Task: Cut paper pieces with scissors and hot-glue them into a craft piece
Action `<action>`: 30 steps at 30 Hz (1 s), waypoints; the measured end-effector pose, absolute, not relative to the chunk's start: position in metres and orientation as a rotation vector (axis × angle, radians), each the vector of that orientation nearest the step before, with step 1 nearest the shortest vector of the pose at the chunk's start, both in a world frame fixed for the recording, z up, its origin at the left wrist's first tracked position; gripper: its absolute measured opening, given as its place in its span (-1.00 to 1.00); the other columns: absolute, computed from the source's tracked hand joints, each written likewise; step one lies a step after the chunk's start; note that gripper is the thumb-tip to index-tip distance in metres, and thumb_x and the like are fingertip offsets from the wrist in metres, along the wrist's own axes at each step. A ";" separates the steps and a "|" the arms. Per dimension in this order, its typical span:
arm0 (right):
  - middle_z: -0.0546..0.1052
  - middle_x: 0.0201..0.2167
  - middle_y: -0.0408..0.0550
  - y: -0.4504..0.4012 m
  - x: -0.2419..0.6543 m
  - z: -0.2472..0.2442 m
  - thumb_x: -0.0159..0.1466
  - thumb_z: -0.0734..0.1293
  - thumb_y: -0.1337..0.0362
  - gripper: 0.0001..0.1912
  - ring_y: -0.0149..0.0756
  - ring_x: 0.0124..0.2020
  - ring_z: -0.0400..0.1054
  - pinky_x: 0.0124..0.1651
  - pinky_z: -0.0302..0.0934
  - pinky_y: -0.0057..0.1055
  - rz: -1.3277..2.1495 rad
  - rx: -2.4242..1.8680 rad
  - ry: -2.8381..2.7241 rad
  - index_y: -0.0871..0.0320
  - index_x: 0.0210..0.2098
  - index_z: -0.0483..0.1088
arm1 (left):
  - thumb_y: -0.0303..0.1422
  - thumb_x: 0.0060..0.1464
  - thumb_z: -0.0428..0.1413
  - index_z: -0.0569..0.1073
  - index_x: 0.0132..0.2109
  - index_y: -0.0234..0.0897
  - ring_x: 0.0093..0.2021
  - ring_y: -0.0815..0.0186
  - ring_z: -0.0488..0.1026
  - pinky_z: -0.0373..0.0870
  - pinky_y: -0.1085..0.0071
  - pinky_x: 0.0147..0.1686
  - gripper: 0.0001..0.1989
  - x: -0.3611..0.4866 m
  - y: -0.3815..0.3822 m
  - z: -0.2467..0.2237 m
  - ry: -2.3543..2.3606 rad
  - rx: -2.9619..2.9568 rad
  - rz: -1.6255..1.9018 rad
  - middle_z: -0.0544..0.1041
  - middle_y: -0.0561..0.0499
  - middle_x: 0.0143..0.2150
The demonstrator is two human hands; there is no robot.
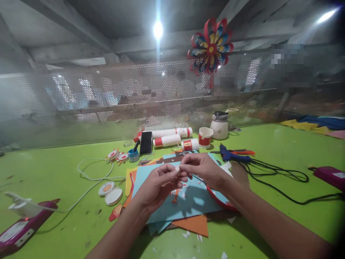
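My left hand (pixel 161 181) and my right hand (pixel 202 168) meet over a stack of light blue paper (pixel 194 205). Between their fingertips is a tiny whitish piece (pixel 178 169), too small to make out. Thumb and fingers of my left hand pinch it on one side, and my right hand's fingers press together at its other side. Small white and red scraps and an orange strip (pixel 175 196) lie on the blue paper below. A red curved edge (pixel 221 201) shows beneath my right forearm. Orange paper (pixel 192 225) sticks out from under the stack.
Behind the stack are a phone (pixel 146 143), white-and-red paper tubes (pixel 167 140), a red-and-white cup (pixel 205 137) and a jar (pixel 219 126). A blue glue gun (pixel 233 155) with black cable lies right. Power strips (pixel 32 223) and round discs (pixel 113 196) are left. A perforated screen (pixel 121 104) stands behind.
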State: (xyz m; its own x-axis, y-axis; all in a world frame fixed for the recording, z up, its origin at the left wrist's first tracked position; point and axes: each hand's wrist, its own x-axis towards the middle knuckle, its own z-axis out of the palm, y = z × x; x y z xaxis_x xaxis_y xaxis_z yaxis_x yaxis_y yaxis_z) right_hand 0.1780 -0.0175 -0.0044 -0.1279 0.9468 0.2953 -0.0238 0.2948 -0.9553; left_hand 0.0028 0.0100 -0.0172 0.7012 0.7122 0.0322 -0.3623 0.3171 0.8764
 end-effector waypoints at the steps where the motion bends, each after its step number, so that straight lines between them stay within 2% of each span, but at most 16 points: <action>1: 0.46 -0.64 -0.19 -0.016 0.179 -0.005 0.07 0.46 0.16 -0.76 -0.47 -0.60 0.26 -0.52 0.14 -0.48 1.036 -0.943 -1.418 0.21 -0.52 0.44 | -0.40 -0.01 0.26 0.48 -0.40 -0.35 -0.27 0.31 0.52 0.37 0.45 -0.31 -0.88 0.003 0.010 -0.018 0.430 1.033 0.740 0.57 -0.07 -0.32; 3: 0.41 -0.68 -0.23 -0.014 0.181 -0.007 0.08 0.45 0.17 -0.77 -0.49 -0.63 0.22 -0.56 0.10 -0.50 0.952 -1.003 -1.402 0.20 -0.53 0.43 | -0.37 -0.03 0.27 0.48 -0.41 -0.33 -0.22 0.26 0.53 0.38 0.41 -0.26 -0.87 0.005 0.011 -0.021 0.496 1.063 0.764 0.58 -0.06 -0.30; 6: 0.36 -0.73 -0.25 -0.013 0.181 -0.010 0.10 0.43 0.17 -0.76 -0.48 -0.68 0.19 -0.62 0.04 -0.50 0.864 -1.079 -1.405 0.20 -0.56 0.42 | -0.36 -0.07 0.29 0.51 -0.42 -0.33 -0.27 0.31 0.50 0.36 0.41 -0.26 -0.86 0.006 0.013 -0.025 0.575 1.138 0.842 0.56 -0.04 -0.35; 14: 0.39 -0.71 -0.22 -0.014 0.175 -0.013 0.15 0.37 0.16 -0.75 -0.47 -0.68 0.22 -0.61 0.10 -0.49 0.799 -1.112 -1.406 0.19 -0.55 0.41 | -0.35 -0.13 0.32 0.54 -0.43 -0.36 -0.43 0.39 0.43 0.26 0.48 -0.40 -0.84 0.009 0.017 -0.030 0.714 1.195 0.953 0.54 -0.01 -0.48; 30: 0.36 -0.72 -0.23 -0.014 0.172 -0.015 0.15 0.35 0.09 -0.69 -0.47 -0.69 0.22 -0.62 0.14 -0.48 0.884 -1.064 -1.440 0.20 -0.57 0.41 | -0.34 -0.16 0.34 0.57 -0.40 -0.37 -0.43 0.37 0.42 0.30 0.42 -0.36 -0.82 0.010 0.014 -0.032 0.677 1.173 0.929 0.52 -0.04 -0.46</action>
